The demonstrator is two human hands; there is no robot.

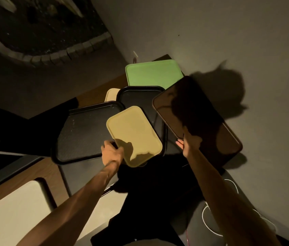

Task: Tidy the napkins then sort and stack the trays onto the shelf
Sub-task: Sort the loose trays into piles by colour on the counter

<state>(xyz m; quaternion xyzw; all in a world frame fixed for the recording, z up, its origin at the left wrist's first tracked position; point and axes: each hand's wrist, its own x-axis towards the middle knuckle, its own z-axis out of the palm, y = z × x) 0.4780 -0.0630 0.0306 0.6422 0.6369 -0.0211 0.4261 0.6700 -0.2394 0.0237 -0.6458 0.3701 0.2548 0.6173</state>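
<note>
My left hand [112, 152] grips the near corner of a small yellow tray [133, 134], which is lifted above the pile. My right hand [189, 143] holds the near edge of a large dark brown tray [195, 119], tilted up against the wall. Under them lie a black tray [85, 132] on the left and a second black tray [140, 98] in the middle. Behind those sit a green tray [153, 72] and a cream tray [111, 95], mostly hidden. No napkins are visible.
A cream tray [14, 215] lies on the wooden counter [39, 173] at the near left. A grey wall [246, 50] runs along the right. White cables [209, 221] loop over a dark surface at the lower right. The scene is dim.
</note>
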